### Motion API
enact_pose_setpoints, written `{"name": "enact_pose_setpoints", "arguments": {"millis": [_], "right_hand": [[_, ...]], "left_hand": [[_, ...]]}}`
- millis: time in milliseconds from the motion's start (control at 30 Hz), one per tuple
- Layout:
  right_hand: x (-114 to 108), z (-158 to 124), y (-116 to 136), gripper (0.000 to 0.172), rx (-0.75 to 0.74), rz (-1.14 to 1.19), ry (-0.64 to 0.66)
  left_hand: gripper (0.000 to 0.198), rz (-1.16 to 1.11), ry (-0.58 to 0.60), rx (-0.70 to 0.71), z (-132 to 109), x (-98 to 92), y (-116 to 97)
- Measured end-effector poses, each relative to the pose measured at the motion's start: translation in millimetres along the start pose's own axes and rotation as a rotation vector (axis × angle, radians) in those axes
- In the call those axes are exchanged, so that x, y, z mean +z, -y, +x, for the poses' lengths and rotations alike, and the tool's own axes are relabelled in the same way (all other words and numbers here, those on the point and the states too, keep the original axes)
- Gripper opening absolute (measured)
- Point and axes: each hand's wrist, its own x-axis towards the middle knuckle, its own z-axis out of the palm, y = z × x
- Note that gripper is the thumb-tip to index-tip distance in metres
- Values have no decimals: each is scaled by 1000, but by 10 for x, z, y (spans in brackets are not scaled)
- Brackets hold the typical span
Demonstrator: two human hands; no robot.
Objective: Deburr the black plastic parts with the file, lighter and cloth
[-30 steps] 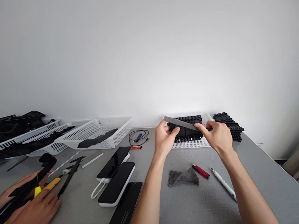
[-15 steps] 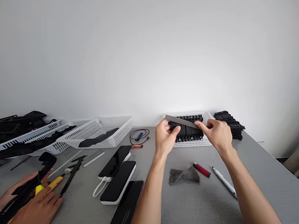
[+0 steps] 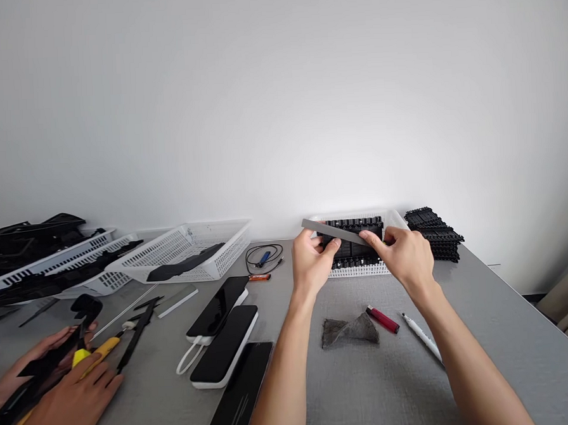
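Note:
A black ridged plastic part (image 3: 352, 250) is held up in front of a white basket (image 3: 396, 221) at the right. My left hand (image 3: 314, 260) grips its left end, thumb on the near face. My right hand (image 3: 407, 253) is closed on a flat grey metal strip (image 3: 335, 230), which slants across the top of the black part, its free end up at the left. Under my hands on the table lie a crumpled grey cloth (image 3: 350, 331), a red lighter (image 3: 383, 319) and a white marker (image 3: 421, 337).
Black ridged parts (image 3: 432, 233) are stacked beside the basket. Phones (image 3: 224, 345) and a coiled cable (image 3: 265, 258) lie left of centre. Another person's hands (image 3: 67, 395) work with a black part and yellow tool at the far left, before more baskets (image 3: 229, 250).
The grey strip and my right hand have moved left across the black part. My left hand has shifted slightly left. The other person's hands and black part have moved a little.

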Motion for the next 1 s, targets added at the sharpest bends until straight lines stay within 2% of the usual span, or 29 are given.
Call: {"name": "enact_pose_setpoints", "arguments": {"millis": [233, 300, 500, 567, 733, 800, 1000], "right_hand": [[5, 139, -344, 70, 70, -4, -60], [-16, 121, -307, 70, 62, -12, -61], [16, -36, 56, 68, -16, -3, -2], [40, -28, 43, 68, -10, 4, 5], [21, 108, -253, 70, 81, 3, -14], [-12, 129, -298, 71, 100, 10, -17], [-26, -22, 32, 71, 32, 46, 71]], "left_hand": [[48, -5, -71, -42, 51, -109, -62], [47, 9, -65, -49, 55, -86, -33], [44, 28, 1, 6, 19, -3, 54], [44, 16, -11, 2, 16, -22, 32], [47, 14, -66, -35, 45, -111, -52], [47, 14, -73, -40, 53, -111, -48], [45, 17, -1, -21, 25, -10, 0]]}}
